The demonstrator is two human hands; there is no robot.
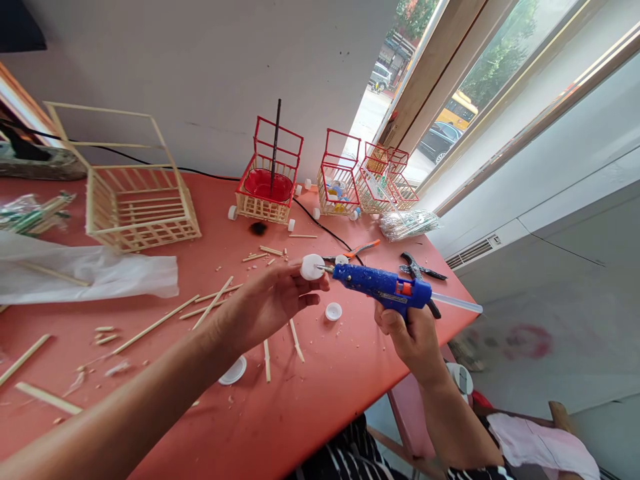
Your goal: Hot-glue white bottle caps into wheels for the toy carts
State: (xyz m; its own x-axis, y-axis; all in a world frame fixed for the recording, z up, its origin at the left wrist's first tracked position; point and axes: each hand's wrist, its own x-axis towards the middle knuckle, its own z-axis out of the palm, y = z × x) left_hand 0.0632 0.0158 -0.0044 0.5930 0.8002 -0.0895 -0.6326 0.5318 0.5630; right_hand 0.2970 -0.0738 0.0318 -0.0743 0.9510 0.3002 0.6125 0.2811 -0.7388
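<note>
My left hand (280,297) pinches a round white bottle cap (312,267) above the table. In my right hand (407,333) is a blue hot glue gun (383,283), its fingers wrapped round the handle. The metal nozzle points left and meets the cap's edge; whether it touches I cannot tell. A clear glue stick (457,303) sticks out of the gun's back end. Below the nozzle, another white cap (333,311) lies on the table, and one more cap (342,261) sits just behind the gun. A flat white lid (233,371) is partly covered by my left forearm.
Small stick-built carts with red trim (267,200) stand along the wall, beside a larger unpainted stick basket (145,207). Loose sticks (155,327), orange-handled pliers (367,248), black-handled pliers (413,267) and a black cord (325,229) lie on the red table (320,413).
</note>
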